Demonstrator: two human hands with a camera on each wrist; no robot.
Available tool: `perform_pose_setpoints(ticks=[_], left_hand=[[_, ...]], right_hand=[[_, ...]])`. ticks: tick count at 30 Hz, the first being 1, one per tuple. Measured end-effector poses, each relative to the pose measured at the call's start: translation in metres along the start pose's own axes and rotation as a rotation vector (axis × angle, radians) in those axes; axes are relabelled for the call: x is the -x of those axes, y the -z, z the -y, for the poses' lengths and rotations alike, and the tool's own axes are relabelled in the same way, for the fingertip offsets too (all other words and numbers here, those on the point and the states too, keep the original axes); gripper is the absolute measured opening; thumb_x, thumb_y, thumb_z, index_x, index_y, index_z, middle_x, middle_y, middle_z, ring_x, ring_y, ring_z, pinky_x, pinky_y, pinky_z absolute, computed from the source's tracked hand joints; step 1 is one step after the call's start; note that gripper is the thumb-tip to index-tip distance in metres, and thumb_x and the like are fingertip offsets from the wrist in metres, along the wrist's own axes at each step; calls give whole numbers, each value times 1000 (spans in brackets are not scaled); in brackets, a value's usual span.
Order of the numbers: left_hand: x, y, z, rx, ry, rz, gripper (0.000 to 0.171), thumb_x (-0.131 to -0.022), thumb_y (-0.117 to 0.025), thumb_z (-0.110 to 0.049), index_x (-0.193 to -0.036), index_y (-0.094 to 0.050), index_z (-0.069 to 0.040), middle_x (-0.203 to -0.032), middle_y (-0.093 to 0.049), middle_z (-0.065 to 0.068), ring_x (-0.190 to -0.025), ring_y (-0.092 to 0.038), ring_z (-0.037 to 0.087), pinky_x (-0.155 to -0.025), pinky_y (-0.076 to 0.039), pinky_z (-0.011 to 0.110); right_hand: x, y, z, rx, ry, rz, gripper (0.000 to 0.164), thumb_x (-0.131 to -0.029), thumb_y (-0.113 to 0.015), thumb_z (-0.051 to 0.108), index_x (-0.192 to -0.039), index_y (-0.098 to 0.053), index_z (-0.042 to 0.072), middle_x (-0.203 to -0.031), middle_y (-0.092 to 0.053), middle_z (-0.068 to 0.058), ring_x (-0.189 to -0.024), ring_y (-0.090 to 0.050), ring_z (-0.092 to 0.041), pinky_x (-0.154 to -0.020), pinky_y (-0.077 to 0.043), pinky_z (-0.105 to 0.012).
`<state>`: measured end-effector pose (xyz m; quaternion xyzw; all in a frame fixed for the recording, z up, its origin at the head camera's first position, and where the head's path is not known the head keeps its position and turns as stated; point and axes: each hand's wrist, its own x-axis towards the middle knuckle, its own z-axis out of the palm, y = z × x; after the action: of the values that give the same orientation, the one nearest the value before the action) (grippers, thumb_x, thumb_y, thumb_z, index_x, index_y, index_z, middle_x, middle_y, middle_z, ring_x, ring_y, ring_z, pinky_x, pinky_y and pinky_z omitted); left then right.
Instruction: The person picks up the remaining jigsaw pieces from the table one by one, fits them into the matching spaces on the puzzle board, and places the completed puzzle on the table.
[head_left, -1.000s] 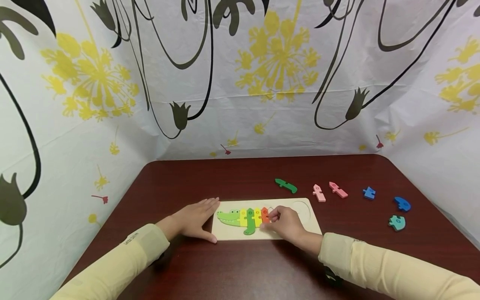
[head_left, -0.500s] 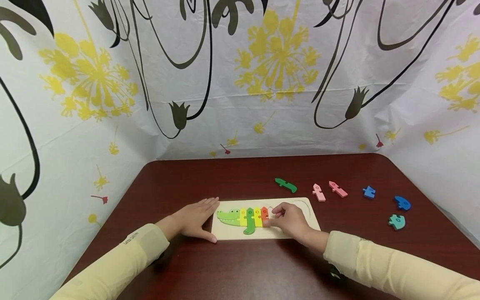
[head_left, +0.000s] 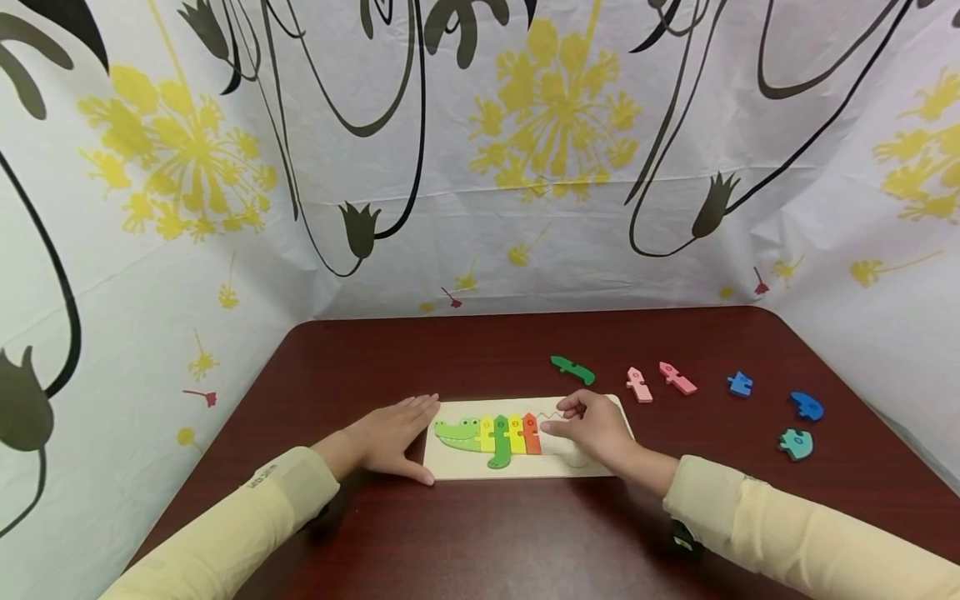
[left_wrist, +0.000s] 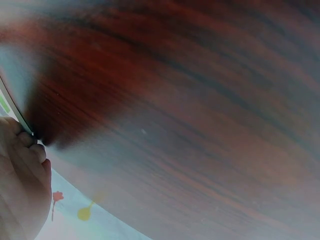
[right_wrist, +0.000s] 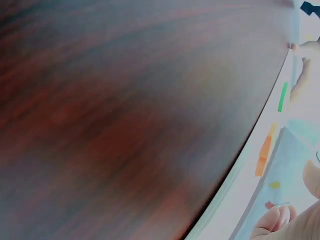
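L hand (head_left: 393,437), straight-fingered, touched board (head_left: 459,469), while R hand (head_left: 596,429), part-curled & empty, hung over its R half, where stray brush could've unseated orange pc (head_left: 531,437).

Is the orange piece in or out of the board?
In: the orange piece sits on the board, in line against the neighbouring yellow piece. Whether fully flush, I cannot tell.

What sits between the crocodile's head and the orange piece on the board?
The head view shows a yellow piece, a green piece, then another yellow piece.
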<state>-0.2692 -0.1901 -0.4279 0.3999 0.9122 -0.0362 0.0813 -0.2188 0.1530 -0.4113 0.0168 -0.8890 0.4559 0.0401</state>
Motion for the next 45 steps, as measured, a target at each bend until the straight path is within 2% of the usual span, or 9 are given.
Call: perform_pose_setpoints(ticks=[10, 23, 30, 35, 41, 45], left_hand=[[-1, 0, 0, -2, 4, 11, 121, -74, -37, -90, -156, -14, -4, -162, -11, 11, -147, -11, 22, -116, -17, 35], [0, 0, -1, 5, 13, 10, 121, -73, -38, -90, -156, -14, -5, -162, -11, 10, -147, -11, 21, -117, -16, 35], [0, 1, -2, 5, 18, 12, 121, -73, -39, -90, -156, -14, -6, -162, -12, 9, -147, -11, 20, -117, -16, 35], [1, 1, -2, 11, 20, 9, 120, -73, -39, -89, -156, -14, -6, -162, -12, 9, -147, -11, 20, -116, -17, 35], [1, 1, -2, 10, 22, 9, 121, -73, -39, -90, -156, -14, -6, -162, -12, 9, -147, -11, 20, -117, -16, 35], [1, 1, -2, 13, 16, 8, 120, -74, -39, -89, -156, -14, -5, -162, -12, 9, -147, -11, 20, -116, -17, 35]], right_hand=[[-5, 20, -6, 19, -16, -33, 43, -76, -85, 26, -101, -66, -3, -89, -61, -7, -81, -54, -21, -67, -45, -29], [-11, 58, -17, 43, -60, -83, 51, -80, -81, 35, -110, -64, -3, -95, -63, -11, -86, -57, -24, -67, -47, -31], [-12, 75, -30, 82, -20, -115, 54, -84, -76, 41, -112, -63, -3, -99, -64, -13, -90, -59, -25, -72, -48, -34], [-13, 84, -37, 91, -30, -152, 56, -84, -74, 45, -113, -63, -2, -101, -65, -12, -89, -60, -24, -71, -49, -34], [-16, 92, -47, 74, -54, -162, 64, -85, -72, 48, -118, -59, -5, -101, -65, -15, -84, -71, -27, -69, -48, -32], [-18, 94, -53, 101, -76, -177, 63, -86, -72, 45, -121, -58, -6, -105, -62, -18, -89, -67, -29, -69, -48, -32]])
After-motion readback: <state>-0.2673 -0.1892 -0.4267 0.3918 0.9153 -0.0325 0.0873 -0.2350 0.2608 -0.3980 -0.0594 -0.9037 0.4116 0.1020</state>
